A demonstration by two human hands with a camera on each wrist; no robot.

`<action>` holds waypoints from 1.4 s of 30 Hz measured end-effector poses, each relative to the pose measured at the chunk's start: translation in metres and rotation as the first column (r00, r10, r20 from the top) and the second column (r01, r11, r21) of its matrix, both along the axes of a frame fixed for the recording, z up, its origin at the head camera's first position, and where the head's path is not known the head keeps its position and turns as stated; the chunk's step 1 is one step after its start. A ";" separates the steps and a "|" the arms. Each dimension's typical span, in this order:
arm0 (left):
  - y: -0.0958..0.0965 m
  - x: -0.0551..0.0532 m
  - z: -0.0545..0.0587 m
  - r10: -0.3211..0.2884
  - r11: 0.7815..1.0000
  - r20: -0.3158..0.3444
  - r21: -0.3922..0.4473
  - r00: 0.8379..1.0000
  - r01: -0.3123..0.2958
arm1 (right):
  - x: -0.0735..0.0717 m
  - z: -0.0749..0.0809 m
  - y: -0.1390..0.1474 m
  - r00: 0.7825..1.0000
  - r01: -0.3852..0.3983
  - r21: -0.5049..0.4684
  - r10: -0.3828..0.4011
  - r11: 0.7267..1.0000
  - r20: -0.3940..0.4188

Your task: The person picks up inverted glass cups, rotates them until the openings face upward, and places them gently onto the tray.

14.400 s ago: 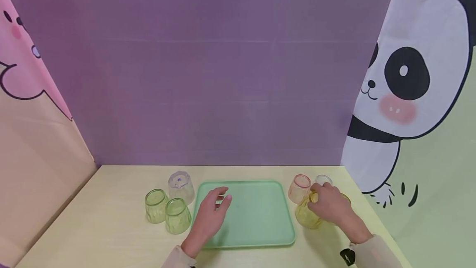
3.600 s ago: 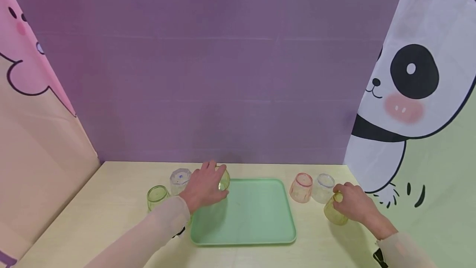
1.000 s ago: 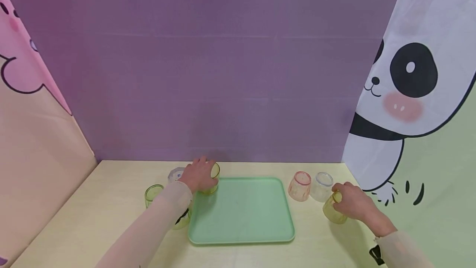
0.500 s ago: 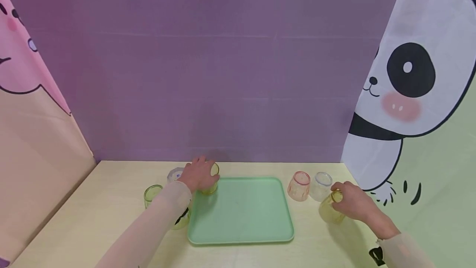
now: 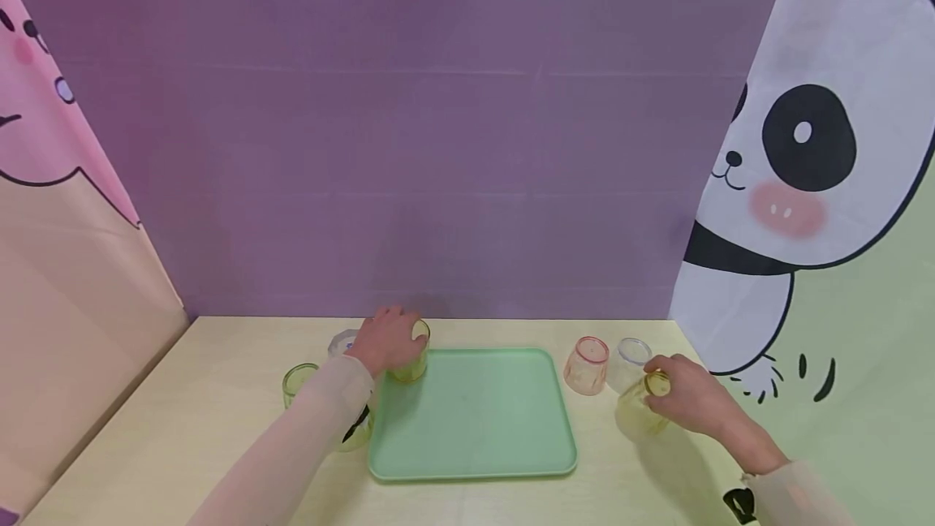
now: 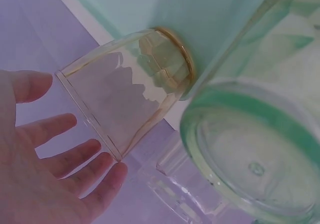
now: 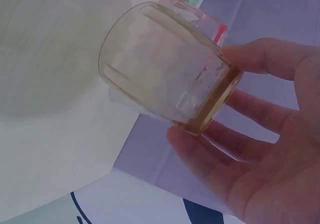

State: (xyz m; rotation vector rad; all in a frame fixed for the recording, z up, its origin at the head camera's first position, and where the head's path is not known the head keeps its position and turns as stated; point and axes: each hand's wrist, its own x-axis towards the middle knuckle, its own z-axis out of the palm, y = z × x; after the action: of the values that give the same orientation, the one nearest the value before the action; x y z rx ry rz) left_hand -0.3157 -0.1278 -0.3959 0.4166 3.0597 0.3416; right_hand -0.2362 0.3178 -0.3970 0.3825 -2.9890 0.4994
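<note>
A spread left hand (image 5: 385, 339) and a gripping right hand (image 5: 687, 396) flank the tray (image 5: 475, 424)

At far left on the table (image 5: 168, 428), a green glass (image 5: 295, 384) is partly covered by the sleeve (image 5: 292, 445); a near green glass (image 5: 354, 441) beside the tray is partly covered too. Behind them, a faceted clear glass (image 5: 340, 342) shows past the wrist. The left hand's fingers are spread at the rim of an upright yellow glass (image 5: 411, 369), which sits at the tray's far left corner; whether they touch it, I cannot tell. Right of the tray, a pink-rimmed glass (image 5: 587, 372) stands upside down near a colourless glass (image 5: 628, 364). Just nearer, the right hand grips the base of a tilted, mouth-down amber glass (image 5: 634, 414) between thumb and fingers.
</note>
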 end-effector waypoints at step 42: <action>0.015 0.037 0.010 -0.119 0.991 -0.210 0.042 0.970 0.131 | 0.008 -0.015 -0.016 0.988 0.021 -0.262 -0.060 0.965 -0.142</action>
State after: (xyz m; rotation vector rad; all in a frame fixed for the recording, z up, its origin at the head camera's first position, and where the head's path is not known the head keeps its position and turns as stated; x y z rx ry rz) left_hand -0.2789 -0.1124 -0.3856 0.6861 3.2086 0.4033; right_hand -0.2278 0.3013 -0.4117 0.3185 -2.7347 0.8089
